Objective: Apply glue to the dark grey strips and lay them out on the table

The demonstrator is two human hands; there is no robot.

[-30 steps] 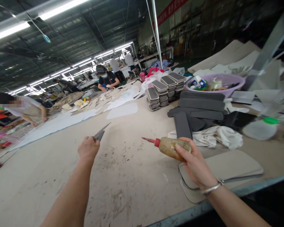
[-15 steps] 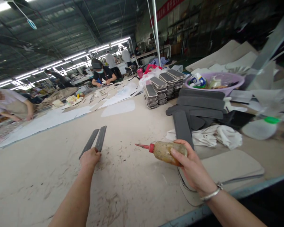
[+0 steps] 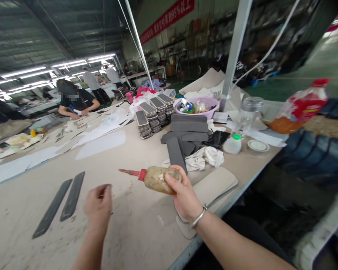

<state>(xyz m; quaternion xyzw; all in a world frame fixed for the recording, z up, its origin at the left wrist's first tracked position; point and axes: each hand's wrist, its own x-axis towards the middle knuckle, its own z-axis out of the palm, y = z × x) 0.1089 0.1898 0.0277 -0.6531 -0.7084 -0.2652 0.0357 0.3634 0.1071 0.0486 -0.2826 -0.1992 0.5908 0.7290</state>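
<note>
The left hand [image 3: 98, 205], loosely curled, contents unclear, is apart from 2 grey strips [image 3: 53, 209]; the right hand [image 3: 185, 194] grips a red-nozzled squeeze bottle [image 3: 157, 180]

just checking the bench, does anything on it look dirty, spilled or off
The squeeze bottle in the right hand looks grimy, its red nozzle darkly stained. Dark specks and smudges mark the tabletop, and a white cloth lies crumpled beside the dark gray pieces. No wet spill shows.
</note>
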